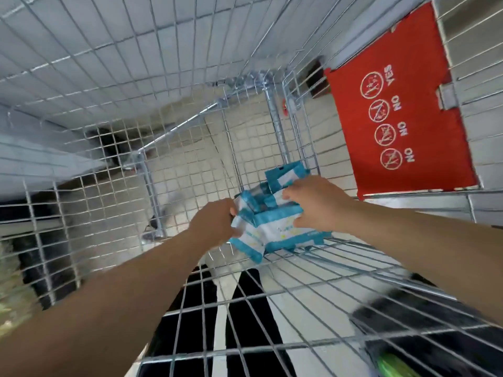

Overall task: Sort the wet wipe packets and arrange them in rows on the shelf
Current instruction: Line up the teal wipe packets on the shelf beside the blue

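- the bare left forearm [109,295] lies nearest the lens, running from the lower left corner up to the middle.
- left of the left hand, the silver wire mesh wall of a shopping cart [81,164] rises, with pale floor tiles [190,172] visible through it.
- the left hand [215,221] has its fingers curled round the left edge of the heap of blue-and-white soft plastic wet wipe packets [275,229], gripping it.
- the wet wipe packets sit between the two hands, on the wire floor of the cart, heaped and overlapping; one packet sticks up behind the right hand's fingers.
- below the hands, seen through the wire floor, are two black trouser legs [253,308].
- the right hand [318,205] rests on top of the heap at its right side, fingers bent over the upper packets and thumb against the near one, clamped on them.
- the hands are apart, with the heap held between them.
- the bare right forearm [422,235] comes in from the right edge.
- above and to the right of the right hand, a flat red plastic flap [408,77] carries four white round pictograms labelled "no, no, no, yes".
- low at the right, under the right forearm, is a blurred bright green object [394,363]; what it is cannot be told.
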Available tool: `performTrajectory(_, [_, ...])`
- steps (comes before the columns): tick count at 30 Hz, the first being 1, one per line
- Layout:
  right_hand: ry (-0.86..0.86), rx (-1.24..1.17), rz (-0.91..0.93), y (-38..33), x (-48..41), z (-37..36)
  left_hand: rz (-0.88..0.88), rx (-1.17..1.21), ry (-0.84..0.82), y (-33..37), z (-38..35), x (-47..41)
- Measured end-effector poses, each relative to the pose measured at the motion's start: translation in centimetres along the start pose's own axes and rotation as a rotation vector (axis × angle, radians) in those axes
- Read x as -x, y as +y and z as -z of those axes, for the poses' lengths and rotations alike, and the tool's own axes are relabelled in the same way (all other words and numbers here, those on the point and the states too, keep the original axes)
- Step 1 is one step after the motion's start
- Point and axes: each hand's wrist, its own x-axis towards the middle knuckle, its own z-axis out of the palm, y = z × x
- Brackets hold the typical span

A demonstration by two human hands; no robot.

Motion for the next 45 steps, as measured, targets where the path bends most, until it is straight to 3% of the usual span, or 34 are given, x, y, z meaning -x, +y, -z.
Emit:
performTrajectory(6, [-0.044, -0.149, -0.1, 1.8, 0.7, -0.6, -0.003, 0.033, 0.058, -1.6, 2.0, 0.4])
performTrajectory(12, [0.082, -0.465, -0.313, 3.0, 1.9, -1.2, -0.058, 0.177, 0.11, -0.3, 1.5, 0.3])
performTrajectory(16, [0.173, -0.648, -0.404, 1.8, 1.6, -2.2, -0.064, 0.096, 0.189, 0.6, 0.7, 0.2])
performTrajectory(21, [0.283, -0.636, -0.436, -0.8, 0.2, -2.9, -0.015, 0.125, 0.082, -1.5, 1.9, 0.9])
performTrajectory(26, [0.241, -0.681, -0.427, -3.2, -1.2, -3.4, 0.027, 0.02, 0.008, -3.5, 3.1, 1.2])
performTrajectory(33, [0.313, -0.81, -0.412, -4.4, -0.3, 2.2, 0.016, 0.091, 0.053, -4.4, 8.3, 3.9])
performTrajectory(39, [0.564, -0.945, -0.353, -7.5, 2.9, 11.2, 0.024, 0.328, 0.216, -3.1, 14.4, 11.1])
performTrajectory(45, [0.737, -0.942, -0.162, -12.7, 9.5, 18.7, -0.007, 0.833, 0.443, -2.0, 17.4, 21.3])
